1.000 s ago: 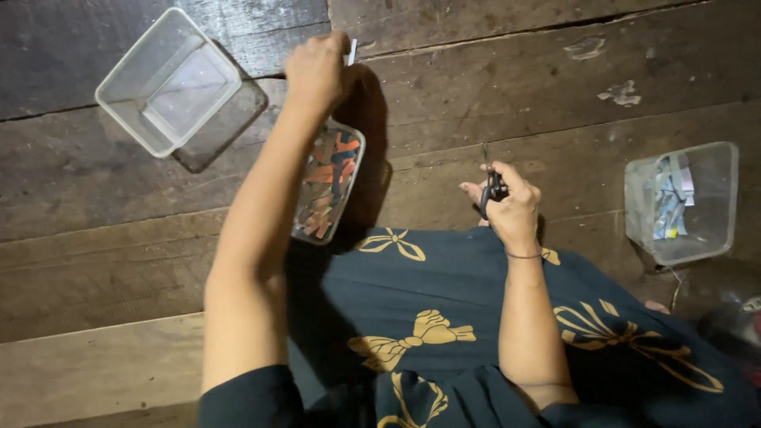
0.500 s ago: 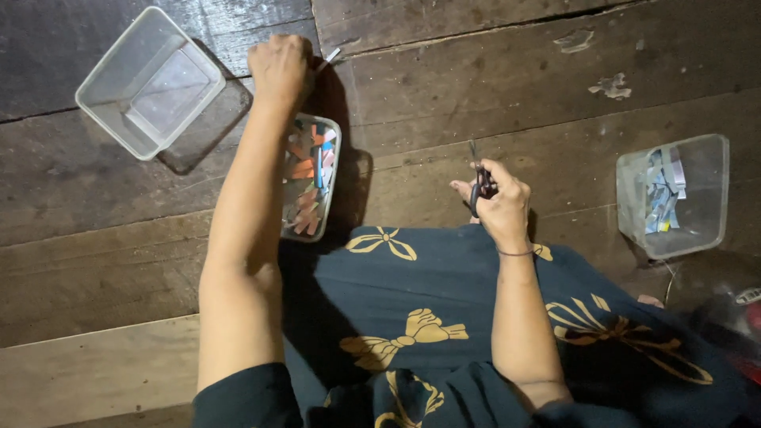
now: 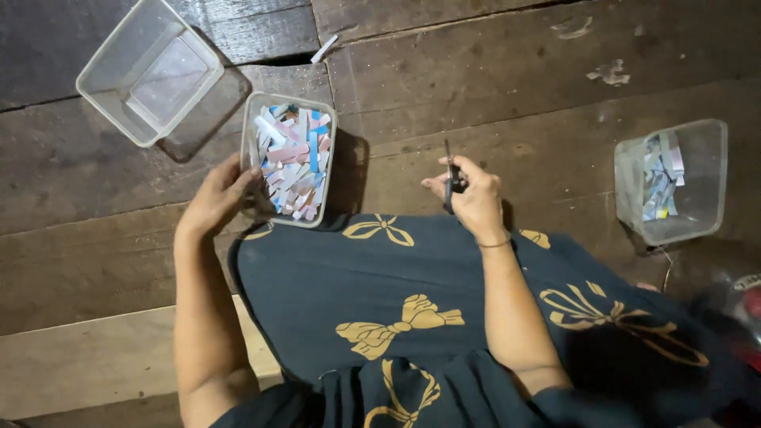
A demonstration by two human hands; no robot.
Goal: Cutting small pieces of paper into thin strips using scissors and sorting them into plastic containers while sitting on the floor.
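Note:
My left hand [image 3: 212, 198] lies on the wooden floor with its fingers against the left wall of a clear plastic container [image 3: 331, 150]. The container is filled with several pink, blue and white paper strips [image 3: 292, 154]. My right hand [image 3: 474, 198] is closed around small black-handled scissors [image 3: 450, 176], their blades shut and pointing away from me. It hovers above the floor just beyond my lap. A small white paper piece [image 3: 323, 49] lies on the floor past the container.
An empty clear container [image 3: 151, 75] stands at the far left. Another clear container [image 3: 705, 174] with a few paper strips stands at the right. My dark skirt with gold bows [image 3: 396, 285] covers the near floor. A dark and red object [image 3: 741, 305] sits at the lower right.
My left hand pulled back from the far floor, leaving the white piece there, and came to the strip container's left side. My right hand with the scissors shifted slightly left.

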